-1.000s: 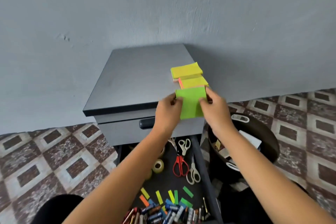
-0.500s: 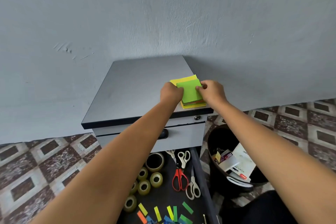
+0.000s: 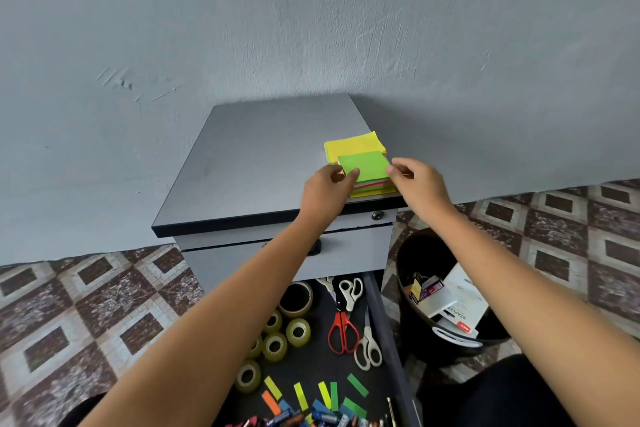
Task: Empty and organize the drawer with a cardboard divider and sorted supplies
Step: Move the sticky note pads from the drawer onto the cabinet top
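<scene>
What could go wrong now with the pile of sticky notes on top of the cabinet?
1. The pile sits at the front right corner of the cabinet top, close to the edge; a nudge from the left hand or right hand might push it off, perhaps into the black bin beside the cabinet.
2. The green pad on top lies out of line with the pads beneath, so the pile may slide apart.

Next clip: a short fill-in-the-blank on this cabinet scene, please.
The green square sticky-note pad tops a stack on the grey cabinet top; the paper pad behind it is ____.
One pair of metal scissors in the open dark drawer has coloured handles: ____.
The black round bin stands on the person's ____ of the cabinet.
Missing: yellow; red; right.
</scene>
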The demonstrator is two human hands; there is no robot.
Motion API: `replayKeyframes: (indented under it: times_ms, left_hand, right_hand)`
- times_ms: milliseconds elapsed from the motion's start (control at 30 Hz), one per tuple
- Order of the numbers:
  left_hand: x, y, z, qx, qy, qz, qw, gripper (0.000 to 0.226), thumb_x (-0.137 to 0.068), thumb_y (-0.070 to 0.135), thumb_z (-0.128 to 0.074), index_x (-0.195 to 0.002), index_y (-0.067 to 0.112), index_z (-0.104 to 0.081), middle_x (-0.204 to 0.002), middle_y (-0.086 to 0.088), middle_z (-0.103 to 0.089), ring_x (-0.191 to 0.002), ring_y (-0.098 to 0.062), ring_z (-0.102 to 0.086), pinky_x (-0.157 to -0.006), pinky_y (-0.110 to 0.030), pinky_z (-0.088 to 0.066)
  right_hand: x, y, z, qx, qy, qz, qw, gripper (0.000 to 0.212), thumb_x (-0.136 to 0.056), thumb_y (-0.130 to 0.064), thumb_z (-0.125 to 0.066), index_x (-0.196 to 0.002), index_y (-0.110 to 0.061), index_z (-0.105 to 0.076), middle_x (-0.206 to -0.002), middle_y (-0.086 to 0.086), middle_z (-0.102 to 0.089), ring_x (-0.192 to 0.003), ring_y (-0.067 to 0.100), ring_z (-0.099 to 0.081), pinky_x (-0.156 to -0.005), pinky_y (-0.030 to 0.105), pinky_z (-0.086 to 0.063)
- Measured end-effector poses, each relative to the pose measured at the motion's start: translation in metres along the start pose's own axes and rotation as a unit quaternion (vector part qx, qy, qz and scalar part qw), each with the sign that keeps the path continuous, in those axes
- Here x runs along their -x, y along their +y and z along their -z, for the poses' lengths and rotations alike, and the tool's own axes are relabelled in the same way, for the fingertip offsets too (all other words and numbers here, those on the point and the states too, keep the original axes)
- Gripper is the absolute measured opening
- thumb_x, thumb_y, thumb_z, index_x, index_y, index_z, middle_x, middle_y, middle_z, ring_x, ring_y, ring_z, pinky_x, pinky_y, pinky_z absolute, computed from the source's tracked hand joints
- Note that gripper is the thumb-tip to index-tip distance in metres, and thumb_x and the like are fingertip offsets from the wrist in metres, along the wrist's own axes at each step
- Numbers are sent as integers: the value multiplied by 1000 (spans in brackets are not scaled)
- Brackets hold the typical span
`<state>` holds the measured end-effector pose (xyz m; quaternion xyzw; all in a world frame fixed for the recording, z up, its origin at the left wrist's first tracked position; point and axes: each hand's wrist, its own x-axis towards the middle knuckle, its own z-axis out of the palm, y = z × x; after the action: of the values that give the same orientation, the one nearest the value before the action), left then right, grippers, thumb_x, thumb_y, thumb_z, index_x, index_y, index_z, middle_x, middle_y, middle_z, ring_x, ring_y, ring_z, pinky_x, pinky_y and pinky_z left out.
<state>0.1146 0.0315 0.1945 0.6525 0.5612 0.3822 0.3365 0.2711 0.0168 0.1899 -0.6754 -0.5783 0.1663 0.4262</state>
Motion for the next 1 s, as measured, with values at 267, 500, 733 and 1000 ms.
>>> replayKeyframes:
  times_ms: [267,500,733,1000]
  left_hand:
    - [13,-5,-5,-40,-3,-76,996,37,-93,24,-56,-129,16,-55,-118,-6,-63,-110,-21,-56,-83,-21,-41]
    - [4,-8,-7,-49,-3,-61,997,39,-93,27,-56,-131,18,-54,-120,-7,-62,-110,-23,-56,-92,-31,-45]
    - [32,-19,4,-16,62,-109,992,39,-91,22,-58,-128,12,-54,-122,-3,-57,-109,-9,-52,-88,-15,-38]
    - [102,-109,0,-47,38,-40,997,29,-91,16,-57,-120,12,-59,-104,2,-59,-98,-11,-58,-86,-21,-45]
  right_hand:
    - [6,5,0,-12,8,18,1000,38,-92,-22,-58,-126,-5,-58,-126,10,-61,-118,20,-56,-87,15,-36]
    - [5,4,-2,-17,21,19,999,37,-92,-23,-58,-125,-5,-59,-124,11,-63,-115,22,-58,-84,16,-37]
    - [39,0,-5,-130,113,-21,985,35,-91,-23,-60,-122,-7,-60,-117,9,-63,-101,10,-59,-82,10,-40]
    - [128,36,-61,-152,-3,-72,986,22,-89,-22,-61,-109,-13,-66,-100,-1,-64,-89,5,-58,-72,2,-41]
